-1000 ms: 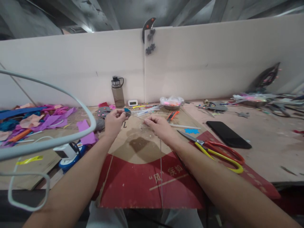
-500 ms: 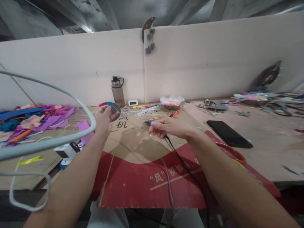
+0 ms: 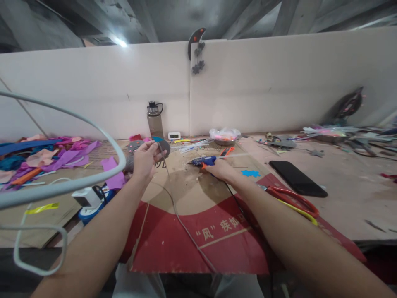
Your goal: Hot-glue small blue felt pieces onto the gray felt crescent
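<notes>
My left hand (image 3: 145, 156) pinches a dark grey flat rounded piece (image 3: 166, 148) with a teal bit (image 3: 157, 139) at its upper edge. A thin grey cord (image 3: 176, 209) runs from near those fingers down over the cardboard. Wrapped round the handle of a blue hot glue gun (image 3: 203, 160), my right hand (image 3: 221, 169) is partly hidden behind my wrist. The gun's nozzle points left, and a clear glue stick (image 3: 237, 155) sticks out of its rear. To the right of that hand lies a blue scalloped cutout (image 3: 250, 173).
Red-handled scissors (image 3: 294, 198) and a black phone (image 3: 297, 178) lie right of the cardboard (image 3: 192, 244). Colored felt scraps (image 3: 62, 155) cover the left side. A thick white cable (image 3: 102, 132) arches in front there. Behind stand a bottle (image 3: 154, 120) and a bowl (image 3: 225, 140).
My left hand has moved right with the grey piece. My right hand has shifted slightly right, and its grip now leaves the glue gun's body in sight. The blue cutout has come into view.
</notes>
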`<move>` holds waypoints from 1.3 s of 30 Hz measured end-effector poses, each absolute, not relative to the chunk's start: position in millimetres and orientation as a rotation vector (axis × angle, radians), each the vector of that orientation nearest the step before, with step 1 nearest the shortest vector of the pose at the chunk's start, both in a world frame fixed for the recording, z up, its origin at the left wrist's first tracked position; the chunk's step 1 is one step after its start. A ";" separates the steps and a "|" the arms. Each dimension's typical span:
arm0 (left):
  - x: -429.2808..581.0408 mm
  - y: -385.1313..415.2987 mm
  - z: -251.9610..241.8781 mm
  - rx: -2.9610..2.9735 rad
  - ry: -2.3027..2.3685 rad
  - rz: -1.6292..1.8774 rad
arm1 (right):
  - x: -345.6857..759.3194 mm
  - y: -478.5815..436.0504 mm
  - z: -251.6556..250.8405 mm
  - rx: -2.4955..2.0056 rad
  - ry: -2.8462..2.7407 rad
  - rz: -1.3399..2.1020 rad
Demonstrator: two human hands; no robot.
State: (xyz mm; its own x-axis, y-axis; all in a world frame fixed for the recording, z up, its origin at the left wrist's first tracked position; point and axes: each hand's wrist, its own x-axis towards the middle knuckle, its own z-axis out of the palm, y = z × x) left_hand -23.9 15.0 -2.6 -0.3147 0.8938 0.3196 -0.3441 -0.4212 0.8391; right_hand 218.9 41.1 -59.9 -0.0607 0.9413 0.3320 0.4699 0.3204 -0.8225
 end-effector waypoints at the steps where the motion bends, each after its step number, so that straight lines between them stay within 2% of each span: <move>1: -23.5 14.7 -2.8 1.019 0.845 1.844 | 217.3 39.6 -55.7 -1.327 -1.669 0.669; 4: -22.4 14.1 -3.4 1.009 0.865 1.840 | 209.3 30.0 -41.1 -1.336 -1.585 0.741; 10: -16.6 12.7 -7.0 0.991 0.903 1.821 | 187.2 -3.0 -15.6 -0.864 -1.470 0.943; 13: -12.6 11.8 -8.2 0.983 0.907 1.822 | 181.1 -16.0 -10.7 -0.728 -1.544 0.920; 24: -6.8 11.8 -11.6 1.008 0.927 1.845 | 177.8 -22.4 -18.2 -0.766 -1.837 0.510; 32: -3.1 10.7 -13.0 1.068 0.924 1.826 | 175.0 -24.2 -15.7 -0.751 -1.844 0.436; 39: -1.1 10.2 -13.5 1.094 0.942 1.849 | 170.2 -25.0 -15.3 -0.829 -1.848 0.511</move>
State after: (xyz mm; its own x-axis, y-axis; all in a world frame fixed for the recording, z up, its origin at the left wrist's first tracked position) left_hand -1.1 10.2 -13.5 -0.3303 0.8812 0.3382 -0.2445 -0.4260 0.8711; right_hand 170.2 -25.0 -15.3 -0.2594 0.7373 0.6238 0.3121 0.6752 -0.6684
